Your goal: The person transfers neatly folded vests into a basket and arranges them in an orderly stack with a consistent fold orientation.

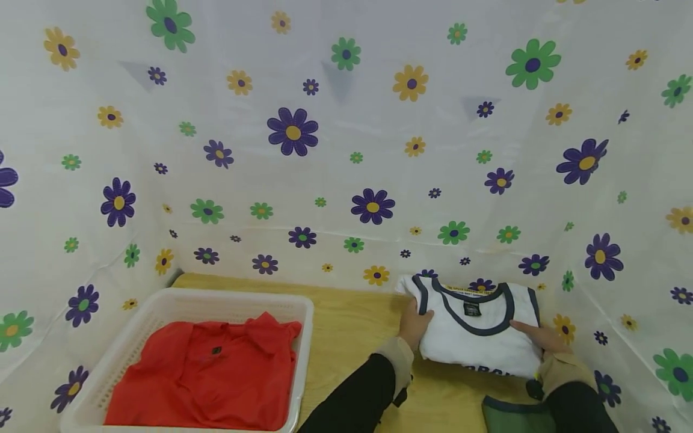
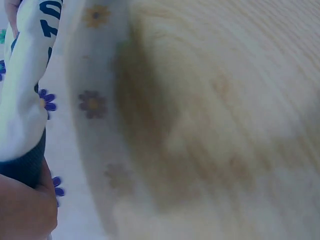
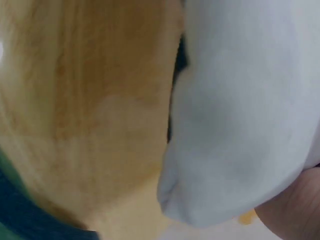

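Observation:
A folded white T-shirt [image 1: 476, 337] with dark navy neck and sleeve trim is held up at the back right of the table. My left hand [image 1: 415, 325] grips its left side, thumb on the front; the left wrist view shows that hand [image 2: 25, 207] at the dark-trimmed edge. On the opposite side my right hand [image 1: 544, 337] pinches the shirt, its thumb lying on the front near the collar. The right wrist view shows the white cloth [image 3: 240, 115] close up, with part of the right hand [image 3: 295, 207] at its lower edge. The fingers behind the shirt are hidden.
On the left stands a white plastic basket [image 1: 307, 337] with a folded red polo shirt [image 1: 216, 373] in it. A green cloth with dark trim [image 1: 517, 416] lies at the front right, by the right forearm. Flower-printed sheeting [image 1: 346, 168] walls the wooden table [image 1: 346, 325].

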Demonstrator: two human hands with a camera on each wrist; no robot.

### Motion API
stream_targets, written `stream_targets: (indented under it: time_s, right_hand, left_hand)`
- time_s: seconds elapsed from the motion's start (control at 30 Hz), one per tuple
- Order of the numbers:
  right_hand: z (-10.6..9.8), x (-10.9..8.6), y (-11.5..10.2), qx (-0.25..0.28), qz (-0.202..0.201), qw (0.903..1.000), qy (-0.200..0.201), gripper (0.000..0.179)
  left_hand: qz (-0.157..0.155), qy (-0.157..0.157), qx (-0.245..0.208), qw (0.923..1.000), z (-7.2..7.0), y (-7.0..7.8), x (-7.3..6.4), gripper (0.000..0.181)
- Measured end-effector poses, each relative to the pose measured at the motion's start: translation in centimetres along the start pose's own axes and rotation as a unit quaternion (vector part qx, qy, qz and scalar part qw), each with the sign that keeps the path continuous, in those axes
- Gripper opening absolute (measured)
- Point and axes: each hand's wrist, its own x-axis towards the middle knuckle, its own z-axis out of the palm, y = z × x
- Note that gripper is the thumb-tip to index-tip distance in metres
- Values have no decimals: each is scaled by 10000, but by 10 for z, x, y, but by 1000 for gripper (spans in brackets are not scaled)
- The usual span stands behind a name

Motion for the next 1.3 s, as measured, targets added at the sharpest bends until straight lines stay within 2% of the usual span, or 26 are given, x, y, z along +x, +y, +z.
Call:
stream_targets:
  time_s: [0.17,0.33,0.5,0.57,0.83,0.93,1.07,1.3]
  right_hand:
    - [-8,-13,-23,578,-177,9980,-175,114]
    - [-8,-30,-47,767,-270,9964,-240,110]
    - [-2,-43,-69,1003,-401,9940,-180,105]
    - [1,-47,-77,1054,-453,9932,-196,104]
    - [22,-62,-95,1675,-568,9834,-416,105]
    - [33,-68,-99,1956,-618,9769,-606,102]
    - [45,-83,-106,2260,-722,9673,-898,100]
    - [72,-109,-126,2742,-734,9510,-1222,87]
  left_hand:
    - [-138,-260,-390,9988,-12,29,5,51]
    - [-39,-257,-61,9996,-28,53,6,53]
    - [178,-231,336,9990,-50,67,7,53]
    - [122,-332,358,9987,-60,72,7,56]
    - [-107,-759,612,9952,-104,93,5,63]
    - [-154,-968,503,9939,-123,100,1,60]
    - [-388,-1217,133,9917,-149,108,-10,60]
    - [-698,-1276,-21,9894,-197,113,-28,62]
